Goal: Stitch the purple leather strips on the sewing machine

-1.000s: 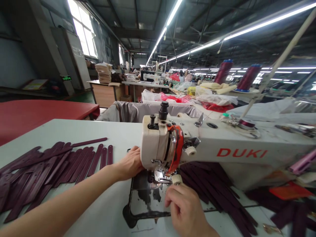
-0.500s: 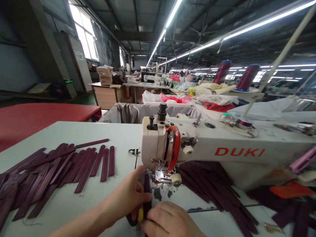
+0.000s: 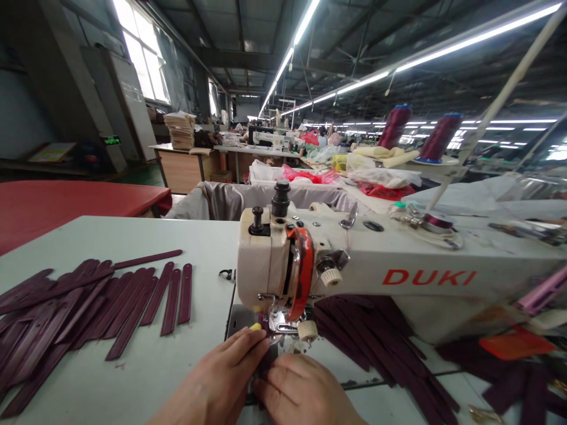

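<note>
Both my hands rest on the table just in front of the presser foot (image 3: 283, 323) of a cream DUKI sewing machine (image 3: 354, 265). My left hand (image 3: 221, 378) lies with fingers pointing toward the needle, a small yellow thing (image 3: 255, 326) at its fingertips. My right hand (image 3: 301, 392) sits close beside it, fingers curled down. Between them a dark maroon strap (image 3: 266, 365) shows, pressed under the fingers of both hands and running up under the foot.
Several maroon straps (image 3: 88, 313) lie fanned out on the white table at left. More maroon straps (image 3: 381, 342) are piled under the machine arm at right. Two thread cones (image 3: 416, 139) stand behind. A red table (image 3: 75, 203) is at far left.
My left hand came back from behind the machine head to the front. Both hands then moved together toward the presser foot, bringing a strap under it.
</note>
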`<state>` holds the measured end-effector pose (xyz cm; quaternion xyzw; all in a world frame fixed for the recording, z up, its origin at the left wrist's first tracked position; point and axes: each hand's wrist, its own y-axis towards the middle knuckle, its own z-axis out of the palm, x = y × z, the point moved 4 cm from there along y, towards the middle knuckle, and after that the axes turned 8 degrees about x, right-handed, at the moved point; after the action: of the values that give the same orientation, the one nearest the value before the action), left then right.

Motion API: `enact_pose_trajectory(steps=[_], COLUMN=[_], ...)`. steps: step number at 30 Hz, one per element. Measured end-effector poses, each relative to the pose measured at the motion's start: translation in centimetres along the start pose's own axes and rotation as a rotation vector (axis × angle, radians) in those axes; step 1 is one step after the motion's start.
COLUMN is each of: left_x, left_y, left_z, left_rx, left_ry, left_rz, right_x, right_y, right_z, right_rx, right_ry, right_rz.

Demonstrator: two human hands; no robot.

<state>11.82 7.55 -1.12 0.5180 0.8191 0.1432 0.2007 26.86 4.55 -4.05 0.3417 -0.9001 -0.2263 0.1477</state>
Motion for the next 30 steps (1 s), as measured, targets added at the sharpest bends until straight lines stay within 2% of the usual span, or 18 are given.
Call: enact_pose_trajectory(steps=[4, 6, 9, 11, 13, 17, 19, 21, 23, 25, 30], left_x=[0.4, 0.4, 0.2, 0.1, 0.2, 0.5, 0.5, 0.5, 0.4, 0.4, 0.6], left_y=[0.1, 0.1, 0.4, 0.6, 0.7, 0.4, 0.3, 0.3, 0.3, 0.4, 0.2], left_z=[-0.1, -0.2, -0.3, -0.4, -0.4, 0.0, 0.0, 0.0, -0.1, 0.0, 0.6], left_rx=[0.0, -0.01, 0.0, -0.008, -0.015, -0.008, -0.02, -0.022, -0.011, -0.026, -0.12], left_ry=[-0.047, -0.061, -0.052, -0.035, -0.022, -0.01, -0.019, -0.021, -0.005, 0.007, 0.002], left_rz=[-0.027, -0.041, -0.031, -0.026, -0.036, -0.072, -0.076, -0.08, -0.093, -0.089, 0.008], right_x=[-0.1, 0.2, 0.8, 0.5, -0.8, -5.3, -7.4, -8.7, -9.3, -9.4, -8.9], right_y=[0.0, 0.4, 1.0, 1.1, 1.0, -0.1, -0.7, -0.9, -0.9, -0.5, 1.1], right_z=[0.1, -0.3, -1.6, -3.0, -4.7, -7.6, -8.2, -7.9, -7.3, -6.7, -6.5], right_rx=[-0.079, -0.133, -0.219, -0.217, -0.138, 0.048, 0.114, 0.217, 0.334, 0.425, 0.447], right_ry=[0.034, 0.051, 0.034, 0.022, 0.007, 0.024, 0.004, -0.041, -0.088, -0.135, -0.339], right_rz=[0.018, -0.019, -0.127, -0.12, -0.013, 0.357, 0.504, 0.593, 0.629, 0.594, 0.542])
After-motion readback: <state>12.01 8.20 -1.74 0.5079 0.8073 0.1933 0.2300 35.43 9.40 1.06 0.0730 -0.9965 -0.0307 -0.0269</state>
